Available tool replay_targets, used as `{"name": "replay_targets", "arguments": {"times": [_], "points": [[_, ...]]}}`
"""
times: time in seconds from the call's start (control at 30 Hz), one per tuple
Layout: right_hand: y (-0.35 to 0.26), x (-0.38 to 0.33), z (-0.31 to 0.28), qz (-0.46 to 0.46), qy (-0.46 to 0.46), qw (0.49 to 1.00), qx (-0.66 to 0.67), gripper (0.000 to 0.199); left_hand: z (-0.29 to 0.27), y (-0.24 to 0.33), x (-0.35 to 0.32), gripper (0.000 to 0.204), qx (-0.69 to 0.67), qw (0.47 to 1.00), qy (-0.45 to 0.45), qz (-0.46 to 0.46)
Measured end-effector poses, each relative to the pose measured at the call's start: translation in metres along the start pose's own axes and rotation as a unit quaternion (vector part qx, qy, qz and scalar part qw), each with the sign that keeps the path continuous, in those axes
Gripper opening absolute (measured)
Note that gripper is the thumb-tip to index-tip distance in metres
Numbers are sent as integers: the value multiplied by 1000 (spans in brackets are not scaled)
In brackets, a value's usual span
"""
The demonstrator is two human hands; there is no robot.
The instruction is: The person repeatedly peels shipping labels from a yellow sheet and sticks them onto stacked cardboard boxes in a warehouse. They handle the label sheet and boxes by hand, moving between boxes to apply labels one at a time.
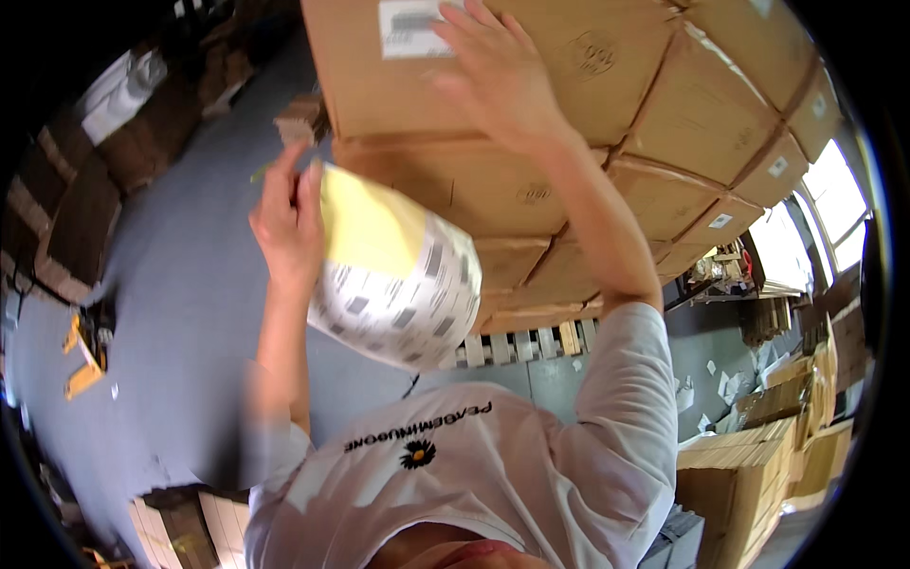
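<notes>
My left hand [289, 223] grips a curved sheet of labels [403, 308] by its upper left edge. Part of that sheet is bare yellow backing; the rest is white with rows of dark printed blocks. High up, my right hand [502, 85] lies with fingers stretched out over the face of a brown cardboard carton [374, 104]. Its fingertips overlap the right side of a white label [400, 28] on that carton. The right fingers are slightly blurred, and whether they press on the label I cannot tell.
Taped brown cartons [701, 114] are stacked in front of me on a pallet [512, 347]. Flattened cardboard [735, 474] stands at the lower right, near paper scraps on the grey floor. A yellow pallet jack [85, 360] is at the left. More boxes line the far left.
</notes>
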State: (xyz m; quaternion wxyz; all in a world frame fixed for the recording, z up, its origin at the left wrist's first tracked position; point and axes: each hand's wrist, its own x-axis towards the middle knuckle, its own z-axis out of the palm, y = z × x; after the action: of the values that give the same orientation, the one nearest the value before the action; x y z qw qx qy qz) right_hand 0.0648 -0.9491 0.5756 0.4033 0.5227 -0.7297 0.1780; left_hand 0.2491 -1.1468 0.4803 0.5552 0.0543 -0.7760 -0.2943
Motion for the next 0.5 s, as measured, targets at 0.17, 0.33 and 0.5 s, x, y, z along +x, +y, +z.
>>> {"name": "replay_targets", "arguments": {"times": [0.17, 0.33, 0.5], "points": [[-39, -106, 6, 134, -161, 906, 368, 52, 5, 7, 1, 21, -99, 994, 47, 11], [-62, -145, -18, 342, -277, 775, 454, 37, 16, 3, -8, 22, -104, 993, 53, 32], [-57, -177, -51, 320, -150, 853, 385, 34, 51, 35, -33, 14, -274, 948, -58, -153]]}}
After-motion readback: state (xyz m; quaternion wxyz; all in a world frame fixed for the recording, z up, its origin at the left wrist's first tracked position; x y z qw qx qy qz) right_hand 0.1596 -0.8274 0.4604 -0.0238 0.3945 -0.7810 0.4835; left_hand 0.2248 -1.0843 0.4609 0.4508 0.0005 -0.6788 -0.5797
